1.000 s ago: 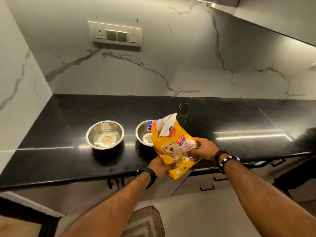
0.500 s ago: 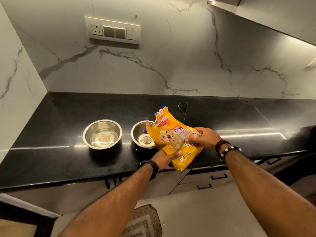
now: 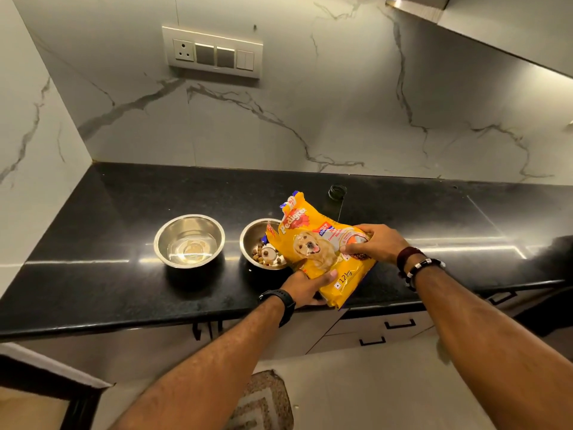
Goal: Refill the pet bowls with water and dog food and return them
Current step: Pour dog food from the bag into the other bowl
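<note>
The step in hand was filling a bowl with dog food. Both hands held the yellow dog food bag [image 3: 322, 252] tipped over, its open mouth pointing down into the right bowl [image 3: 252, 240]. Brown kibble [image 3: 258, 252] lay in that bowl, with much of the shiny bottom showing, so the pour looked only just begun.

The left hand [image 3: 305, 288] was under the bag's lower end, near the front edge of the counter [image 3: 108, 274], with its thumb pressed flat on the bag's front; its other fingers were hidden behind the bag. The right hand [image 3: 376, 243] gripped the bag's far side, fingers curled close together and squeezing the bag.

The next move likely called for a slow tip and small shakes, keeping the bag's mouth over the bowl so no food spilled.

Counting: two steel bowls, standing near each other around the middle of the counter. The left bowl [image 3: 189, 240] looked to have water in it. There was one bag. One dark jar-like thing [image 3: 337, 193] stood behind the bag, toward the back edge; I could not tell what it was.
</note>
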### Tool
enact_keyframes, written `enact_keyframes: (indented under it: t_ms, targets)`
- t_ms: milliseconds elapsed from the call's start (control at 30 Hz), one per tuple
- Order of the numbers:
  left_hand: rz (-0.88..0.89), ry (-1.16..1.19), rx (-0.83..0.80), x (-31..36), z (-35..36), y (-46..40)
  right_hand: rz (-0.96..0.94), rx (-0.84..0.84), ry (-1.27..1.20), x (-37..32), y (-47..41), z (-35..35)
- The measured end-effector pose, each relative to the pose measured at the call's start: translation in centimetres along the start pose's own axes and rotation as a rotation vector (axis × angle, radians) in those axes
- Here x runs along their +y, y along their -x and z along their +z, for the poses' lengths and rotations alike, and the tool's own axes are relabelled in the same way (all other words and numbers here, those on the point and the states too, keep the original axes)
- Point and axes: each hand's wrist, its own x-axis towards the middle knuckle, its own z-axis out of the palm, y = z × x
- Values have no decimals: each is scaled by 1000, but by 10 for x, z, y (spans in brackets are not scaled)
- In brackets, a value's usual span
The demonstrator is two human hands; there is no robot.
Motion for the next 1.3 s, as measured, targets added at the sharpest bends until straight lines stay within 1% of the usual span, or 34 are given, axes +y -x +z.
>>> enact_keyframes:
  t_ms: [400, 667, 1000, 1300]
  targets:
    - [-12, 59, 63, 10, 6, 22, -39, 33, 54, -16, 4, -2]
    - [-4, 49, 67, 8, 3, 26, -49, 72, 41, -18, 7, 3]
    - [-23, 93, 75, 12, 2, 28, -58, 118, 9, -19, 11, 7]
    - [4, 62, 58, 12, 4, 29, -69, 147, 5, -18, 13, 8]
